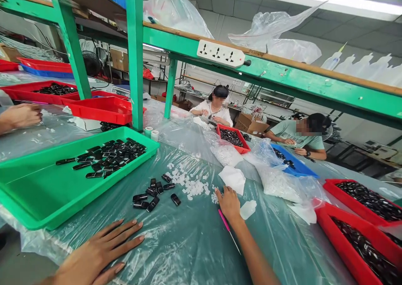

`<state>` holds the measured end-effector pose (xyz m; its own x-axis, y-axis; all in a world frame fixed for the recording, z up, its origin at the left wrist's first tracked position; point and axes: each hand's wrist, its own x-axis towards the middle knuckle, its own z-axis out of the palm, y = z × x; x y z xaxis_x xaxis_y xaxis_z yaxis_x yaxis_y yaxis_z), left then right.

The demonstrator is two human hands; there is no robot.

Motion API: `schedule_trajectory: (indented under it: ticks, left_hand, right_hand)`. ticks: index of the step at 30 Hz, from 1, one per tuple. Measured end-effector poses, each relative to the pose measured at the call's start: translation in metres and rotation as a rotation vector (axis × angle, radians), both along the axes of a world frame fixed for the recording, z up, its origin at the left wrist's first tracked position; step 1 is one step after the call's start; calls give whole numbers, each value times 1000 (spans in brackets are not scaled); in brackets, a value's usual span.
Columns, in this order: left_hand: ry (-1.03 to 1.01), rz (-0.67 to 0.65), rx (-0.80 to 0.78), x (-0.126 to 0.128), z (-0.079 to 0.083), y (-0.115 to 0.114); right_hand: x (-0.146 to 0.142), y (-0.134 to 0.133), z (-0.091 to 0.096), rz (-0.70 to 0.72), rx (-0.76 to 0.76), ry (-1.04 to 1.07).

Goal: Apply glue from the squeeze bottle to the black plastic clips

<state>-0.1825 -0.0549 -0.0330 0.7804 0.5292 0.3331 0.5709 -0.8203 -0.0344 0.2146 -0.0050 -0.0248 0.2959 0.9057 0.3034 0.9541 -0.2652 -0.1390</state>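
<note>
My left hand lies flat on the plastic-covered table, its fingers stretched out and holding nothing. Just beyond its fingertips is a loose group of small black glossy oblong pieces. My right hand reaches over the table with fingers apart, its tips down at a small cluster of tiny clear pieces. A heap of small white translucent pieces spreads to the left of it. Beside my right wrist lies a thin tool with a pink handle and metal shaft. White paper lies just past my fingers.
A green tray with black pieces stands at left. Red trays line the right side; a blue tray sits beyond bags of white pieces. A green shelf frame rises ahead. Two people sit opposite; another person's hand is at left.
</note>
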Motion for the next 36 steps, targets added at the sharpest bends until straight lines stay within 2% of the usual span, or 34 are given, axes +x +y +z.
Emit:
schedule_trajectory:
  ticks: [2,5,9,16,22,25,28,31,36]
  left_hand:
    - [27,-14,24,-2,-3,1]
    - [-50,69,22,-1,-11,0]
    - [-117,86,-8,1,-21,-3]
    - [-151,98,8,-2,-30,-2]
    - [-154,50,72,-4,-38,3]
    - [-159,42,90,-4,-39,4]
    - [-171,37,103,-4,-39,4]
    - [-193,40,95,-4,-37,3]
    - [-187,74,19,-2,-30,-1]
  right_hand:
    - [-3,0,-3,2,17,-12]
    - [-10,-8,-3,35,34,-19]
    - [-17,-13,2,64,43,-26]
    - [-16,24,14,150,-21,-5]
    - [12,50,12,-62,-148,47]
    - [32,54,14,-169,-173,63]
    - [38,51,17,-197,-144,60]
    - [26,44,17,-88,-94,54]
    - [-2,27,11,259,-69,102]
